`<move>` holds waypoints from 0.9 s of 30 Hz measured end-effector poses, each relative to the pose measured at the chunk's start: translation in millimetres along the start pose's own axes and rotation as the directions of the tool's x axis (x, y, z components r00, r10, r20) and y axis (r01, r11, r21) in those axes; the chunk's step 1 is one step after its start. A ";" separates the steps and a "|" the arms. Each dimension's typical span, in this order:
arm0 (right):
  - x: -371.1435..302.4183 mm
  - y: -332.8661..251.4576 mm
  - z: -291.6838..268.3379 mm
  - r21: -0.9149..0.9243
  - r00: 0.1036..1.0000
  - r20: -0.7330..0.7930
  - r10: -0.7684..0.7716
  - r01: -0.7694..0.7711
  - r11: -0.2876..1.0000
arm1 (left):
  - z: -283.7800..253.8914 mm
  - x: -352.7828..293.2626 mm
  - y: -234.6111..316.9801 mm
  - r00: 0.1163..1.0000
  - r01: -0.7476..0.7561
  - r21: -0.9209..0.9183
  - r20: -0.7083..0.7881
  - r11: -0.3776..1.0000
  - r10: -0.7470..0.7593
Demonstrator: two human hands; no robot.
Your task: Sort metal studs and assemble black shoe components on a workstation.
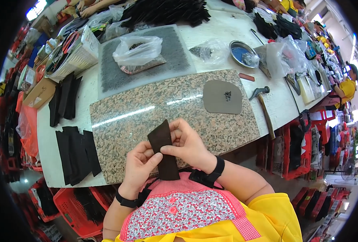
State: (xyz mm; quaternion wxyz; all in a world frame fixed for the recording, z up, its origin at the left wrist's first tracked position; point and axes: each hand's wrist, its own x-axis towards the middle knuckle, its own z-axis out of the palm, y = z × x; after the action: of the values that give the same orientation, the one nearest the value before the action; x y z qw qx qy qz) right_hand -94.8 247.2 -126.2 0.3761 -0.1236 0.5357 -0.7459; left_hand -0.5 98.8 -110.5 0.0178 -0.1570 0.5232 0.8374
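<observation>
Head view: dark brown strip [158, 138] is up in front of the apron [175, 203], over the near edge of the granite slab [227, 135]. Left hand [140, 164] has fingers curled and thumb against the strip's left edge; right hand [192, 148] has thumb on its face, fingers behind. Both pinched, no wide gap. Can't tell how high it is above the stone.

Risks, my read: lower end is unsupported near the apron, so a lost pinch could drop it off the near side. Two-point grip could bend or twist it if the hands pull unevenly. A sleeve or forearm sweep right might catch the hammer [261, 104], whose handle reaches the worktop [45, 139] edge; a knock there could tip it off. The small dark bits [227, 96] lie loose on the brown pad [212, 105]; a bump would probably scatter them.

Edges/room: best space is slab face ahead and left of the hands, up to the grey mat [110, 64] beyond. Left is limited by the dark strip pile [74, 155] just beside the slab; right by pad, then hammer. Near side: slab edge, then body, so little slack.
</observation>
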 end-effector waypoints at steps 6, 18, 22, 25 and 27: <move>-21.2 -25.2 -37.9 -0.765 0.954 0.005 -0.301 0.197 0.613 | -20.8 12.7 -4.2 0.992 0.013 0.042 -0.124 0.999 -0.008; -25.0 -64.1 -129.2 -0.981 0.979 -0.158 -0.125 -0.170 -0.091 | -61.9 23.4 34.6 0.791 -0.267 0.804 -0.132 0.531 0.598; -2.2 -150.9 -67.6 -0.956 0.993 0.075 0.094 0.098 -0.277 | -58.6 35.4 35.0 0.662 -0.290 0.932 0.359 -0.216 0.658; 57.8 -192.0 -14.6 -0.913 0.946 0.306 0.109 0.324 -0.247 | -77.9 32.8 2.3 0.777 -0.270 0.909 0.400 -0.317 0.486; 114.0 -187.4 -0.1 -0.848 0.865 0.495 -0.077 0.462 -0.261 | -75.0 31.9 -6.2 0.773 -0.274 0.912 0.398 -0.306 0.495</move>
State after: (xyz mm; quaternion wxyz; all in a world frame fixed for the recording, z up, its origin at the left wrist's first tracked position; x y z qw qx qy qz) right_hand -253.4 195.0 16.0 0.0284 -0.5753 0.8106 -0.1055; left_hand -11.3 31.2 -155.2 -0.1882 0.0309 0.9768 0.0975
